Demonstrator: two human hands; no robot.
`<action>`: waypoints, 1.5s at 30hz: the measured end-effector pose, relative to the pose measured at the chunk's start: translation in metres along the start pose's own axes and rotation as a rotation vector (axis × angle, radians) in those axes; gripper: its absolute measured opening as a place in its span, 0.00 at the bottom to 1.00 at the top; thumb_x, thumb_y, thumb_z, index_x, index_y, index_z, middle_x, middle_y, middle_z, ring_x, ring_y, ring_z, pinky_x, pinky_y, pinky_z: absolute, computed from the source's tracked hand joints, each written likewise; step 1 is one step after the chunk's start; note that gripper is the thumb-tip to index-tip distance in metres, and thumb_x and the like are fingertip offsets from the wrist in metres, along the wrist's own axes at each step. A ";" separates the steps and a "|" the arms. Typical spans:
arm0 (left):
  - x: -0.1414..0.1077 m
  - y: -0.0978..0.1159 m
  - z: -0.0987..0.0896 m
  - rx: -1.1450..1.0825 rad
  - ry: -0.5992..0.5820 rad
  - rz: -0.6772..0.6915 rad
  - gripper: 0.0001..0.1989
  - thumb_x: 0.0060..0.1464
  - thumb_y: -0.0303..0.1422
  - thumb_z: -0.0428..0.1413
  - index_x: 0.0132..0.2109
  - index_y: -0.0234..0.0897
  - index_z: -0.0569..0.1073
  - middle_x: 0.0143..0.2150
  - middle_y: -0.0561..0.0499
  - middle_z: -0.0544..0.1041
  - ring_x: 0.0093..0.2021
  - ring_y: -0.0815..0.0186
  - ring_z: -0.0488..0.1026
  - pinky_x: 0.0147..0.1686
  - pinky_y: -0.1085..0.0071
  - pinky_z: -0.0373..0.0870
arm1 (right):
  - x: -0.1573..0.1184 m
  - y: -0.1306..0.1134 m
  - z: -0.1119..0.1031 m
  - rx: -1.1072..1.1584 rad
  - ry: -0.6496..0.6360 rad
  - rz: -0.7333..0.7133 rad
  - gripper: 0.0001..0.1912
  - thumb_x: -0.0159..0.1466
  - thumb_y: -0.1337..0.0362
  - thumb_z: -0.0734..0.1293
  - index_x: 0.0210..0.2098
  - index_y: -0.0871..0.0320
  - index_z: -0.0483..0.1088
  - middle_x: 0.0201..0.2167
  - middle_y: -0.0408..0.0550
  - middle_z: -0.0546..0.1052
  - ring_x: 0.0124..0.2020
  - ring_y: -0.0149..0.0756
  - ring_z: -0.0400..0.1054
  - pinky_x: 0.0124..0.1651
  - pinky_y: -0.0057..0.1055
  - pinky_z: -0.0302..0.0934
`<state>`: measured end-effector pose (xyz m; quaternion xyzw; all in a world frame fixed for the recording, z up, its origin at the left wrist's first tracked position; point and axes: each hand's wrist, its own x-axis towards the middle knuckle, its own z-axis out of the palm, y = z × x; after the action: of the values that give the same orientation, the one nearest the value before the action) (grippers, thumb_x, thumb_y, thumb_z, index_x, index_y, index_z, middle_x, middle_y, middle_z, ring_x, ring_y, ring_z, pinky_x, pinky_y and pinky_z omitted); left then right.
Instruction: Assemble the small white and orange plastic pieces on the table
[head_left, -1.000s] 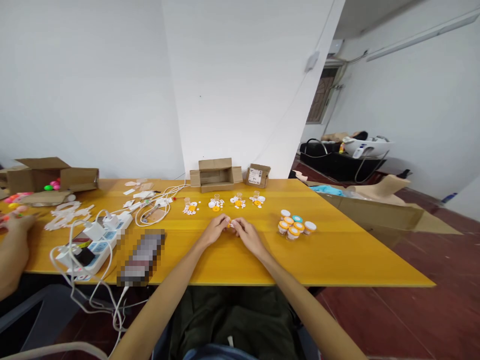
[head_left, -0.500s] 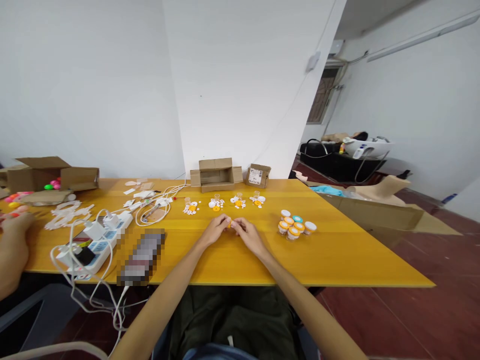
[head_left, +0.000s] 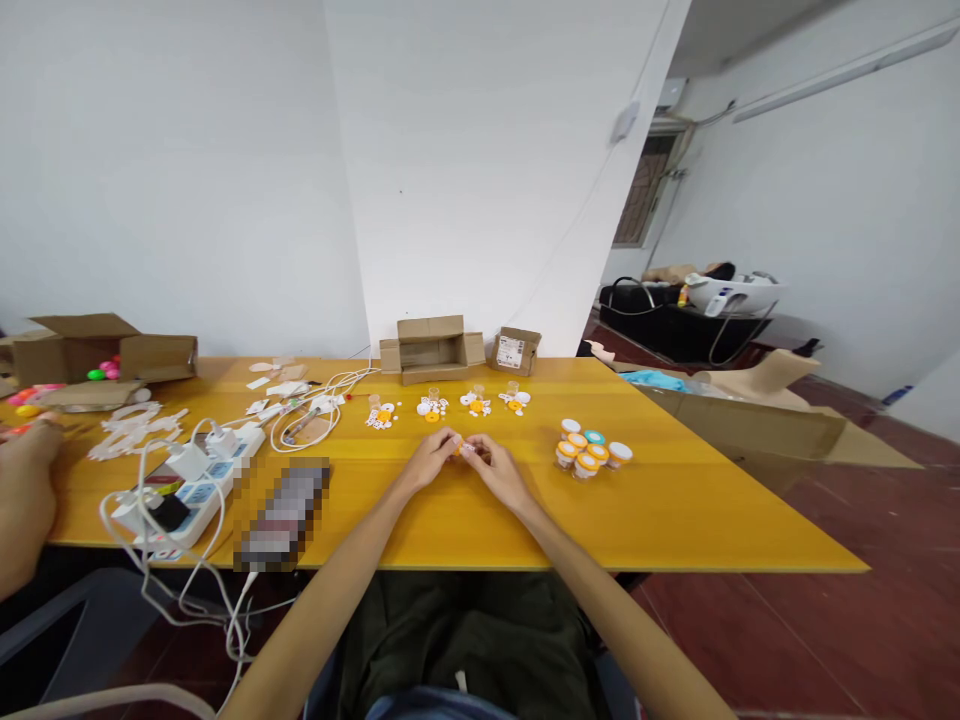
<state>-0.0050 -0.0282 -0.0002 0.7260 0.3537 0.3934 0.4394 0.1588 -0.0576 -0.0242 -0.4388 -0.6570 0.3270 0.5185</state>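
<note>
Over the middle of the wooden table [head_left: 420,520], my left hand [head_left: 432,460] and my right hand [head_left: 496,468] meet fingertip to fingertip. Both are closed on a small orange-and-white piece [head_left: 460,450], mostly covered by the fingers; its exact kind is too small to make out. Beyond my hands lie several little groups of small parts, each with a clear cup [head_left: 478,391], an orange ring [head_left: 433,417] and white pieces [head_left: 379,420]. Right of my right hand stands a cluster of small clear jars with orange, white and teal lids [head_left: 588,461].
An open cardboard box [head_left: 433,350] and a smaller box [head_left: 516,351] stand against the wall. To the left are a power strip [head_left: 202,490] with cables, a blurred-out phone [head_left: 283,515], and another person's hand [head_left: 26,460] near colourful balls [head_left: 105,370].
The piece between my fingers has turned slightly and shows more white. My right fingertips have shifted a little; the things on the table stay put.
</note>
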 end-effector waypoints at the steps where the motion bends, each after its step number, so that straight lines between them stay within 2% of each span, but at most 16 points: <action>1: 0.000 0.000 0.000 0.000 0.000 -0.004 0.19 0.58 0.50 0.53 0.33 0.39 0.71 0.29 0.54 0.71 0.33 0.65 0.67 0.39 0.69 0.66 | 0.000 0.000 0.000 -0.003 0.000 -0.010 0.15 0.59 0.49 0.67 0.37 0.52 0.69 0.34 0.45 0.78 0.36 0.40 0.73 0.42 0.36 0.68; 4: 0.000 -0.001 0.000 0.002 -0.001 -0.017 0.20 0.58 0.52 0.53 0.34 0.39 0.71 0.29 0.55 0.71 0.33 0.66 0.66 0.39 0.69 0.66 | -0.001 0.003 0.001 -0.022 0.029 -0.033 0.17 0.56 0.49 0.70 0.38 0.52 0.69 0.38 0.45 0.79 0.39 0.40 0.73 0.44 0.36 0.68; 7: 0.001 -0.003 0.000 0.009 0.005 -0.012 0.20 0.59 0.51 0.52 0.33 0.39 0.70 0.29 0.55 0.71 0.33 0.66 0.67 0.39 0.69 0.66 | -0.001 0.005 0.001 -0.104 0.104 -0.004 0.18 0.58 0.47 0.70 0.40 0.52 0.70 0.39 0.46 0.80 0.41 0.42 0.73 0.47 0.39 0.67; 9: 0.001 -0.003 0.000 0.010 0.008 -0.008 0.20 0.59 0.51 0.52 0.33 0.38 0.70 0.29 0.55 0.70 0.32 0.66 0.67 0.39 0.69 0.67 | -0.001 0.006 0.000 -0.178 0.125 0.022 0.16 0.62 0.46 0.67 0.37 0.51 0.72 0.35 0.46 0.80 0.40 0.43 0.74 0.49 0.40 0.65; 12: 0.000 -0.003 -0.001 0.013 0.009 -0.016 0.19 0.59 0.51 0.53 0.33 0.38 0.71 0.29 0.55 0.71 0.33 0.66 0.67 0.39 0.69 0.66 | -0.001 0.005 -0.001 -0.194 0.073 0.029 0.17 0.65 0.47 0.62 0.31 0.51 0.72 0.29 0.46 0.79 0.35 0.42 0.73 0.47 0.39 0.65; 15: 0.000 -0.003 0.000 0.008 0.006 -0.019 0.19 0.59 0.50 0.53 0.34 0.38 0.71 0.30 0.54 0.72 0.33 0.65 0.67 0.39 0.69 0.67 | -0.001 0.004 0.000 -0.160 0.082 -0.018 0.15 0.61 0.47 0.67 0.34 0.51 0.71 0.33 0.45 0.80 0.37 0.42 0.73 0.46 0.38 0.65; 18: 0.000 -0.003 0.000 -0.005 0.000 -0.009 0.19 0.60 0.49 0.53 0.34 0.38 0.72 0.30 0.54 0.72 0.34 0.66 0.68 0.40 0.69 0.67 | -0.002 0.004 0.000 -0.231 0.142 -0.039 0.15 0.57 0.48 0.70 0.37 0.51 0.72 0.38 0.45 0.80 0.42 0.44 0.72 0.50 0.41 0.63; 21: 0.000 -0.002 -0.001 0.004 0.009 -0.009 0.18 0.60 0.49 0.52 0.33 0.38 0.71 0.29 0.55 0.71 0.33 0.66 0.67 0.40 0.69 0.67 | -0.004 0.002 0.001 -0.318 0.167 0.013 0.14 0.60 0.48 0.69 0.38 0.50 0.73 0.39 0.47 0.81 0.44 0.46 0.73 0.52 0.43 0.61; 23: 0.000 -0.002 -0.001 0.011 0.008 -0.008 0.18 0.60 0.48 0.52 0.32 0.38 0.70 0.29 0.55 0.70 0.33 0.66 0.67 0.40 0.69 0.67 | -0.004 0.000 0.001 -0.344 0.129 0.035 0.13 0.63 0.48 0.66 0.35 0.50 0.74 0.36 0.47 0.81 0.43 0.46 0.73 0.52 0.42 0.60; 26: 0.001 -0.002 -0.001 0.013 0.000 -0.005 0.18 0.60 0.48 0.52 0.32 0.38 0.70 0.29 0.55 0.70 0.33 0.66 0.67 0.41 0.69 0.67 | -0.004 -0.001 0.001 -0.325 0.072 0.012 0.13 0.65 0.49 0.64 0.33 0.50 0.73 0.33 0.45 0.80 0.40 0.45 0.73 0.50 0.40 0.61; 31: 0.000 -0.001 0.000 -0.002 0.004 -0.014 0.18 0.59 0.49 0.52 0.33 0.38 0.70 0.30 0.55 0.71 0.34 0.66 0.67 0.40 0.69 0.67 | -0.003 0.002 0.001 -0.240 0.100 -0.067 0.11 0.59 0.53 0.68 0.38 0.51 0.71 0.38 0.45 0.80 0.42 0.44 0.72 0.48 0.40 0.62; 38: 0.000 0.002 0.000 -0.004 0.032 -0.027 0.20 0.58 0.51 0.53 0.31 0.39 0.70 0.28 0.55 0.71 0.32 0.66 0.66 0.38 0.69 0.67 | -0.002 0.003 0.003 -0.098 0.059 -0.036 0.14 0.61 0.48 0.67 0.36 0.52 0.70 0.34 0.45 0.79 0.35 0.40 0.72 0.43 0.37 0.67; 41: 0.000 0.003 0.000 -0.023 0.056 -0.035 0.19 0.57 0.51 0.53 0.30 0.39 0.68 0.28 0.55 0.71 0.32 0.66 0.67 0.38 0.69 0.68 | -0.003 -0.003 0.003 -0.075 0.093 -0.038 0.15 0.62 0.47 0.66 0.37 0.52 0.70 0.36 0.46 0.79 0.38 0.41 0.73 0.45 0.37 0.67; 45: 0.000 0.003 -0.002 -0.047 0.158 -0.040 0.17 0.57 0.47 0.53 0.29 0.40 0.67 0.28 0.55 0.70 0.33 0.65 0.68 0.39 0.69 0.68 | -0.004 -0.009 0.000 -0.111 0.166 -0.044 0.14 0.63 0.48 0.65 0.36 0.52 0.70 0.35 0.47 0.79 0.37 0.42 0.71 0.44 0.37 0.66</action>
<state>-0.0061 -0.0284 0.0037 0.6749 0.3926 0.4488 0.4347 0.1572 -0.0653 -0.0178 -0.4779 -0.6385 0.2413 0.5529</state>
